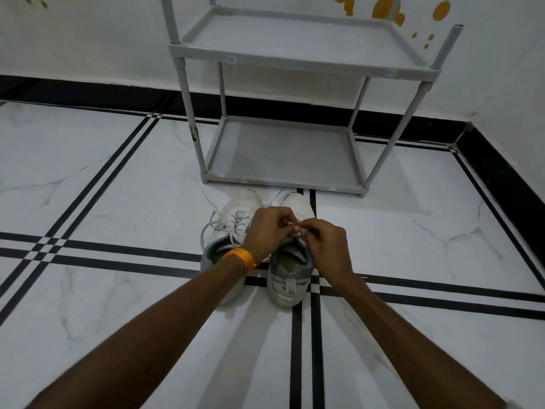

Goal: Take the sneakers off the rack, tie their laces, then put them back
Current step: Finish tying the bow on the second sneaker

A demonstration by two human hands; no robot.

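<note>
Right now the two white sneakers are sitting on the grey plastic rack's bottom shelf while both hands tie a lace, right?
Not quite. The head view shows the two white sneakers on the marble floor in front of the grey plastic rack, whose shelves hold nothing. Both hands, left hand and right hand, are tying the right sneaker's lace.

No text, brand or number can be read with certainty. A small white sticker is fixed to the front rim of the upper shelf of the grey rack; two handwritten characters are seen on it, but they cannot be made out. A second sticker, near the right end of that rim, is too faint to read.
</note>
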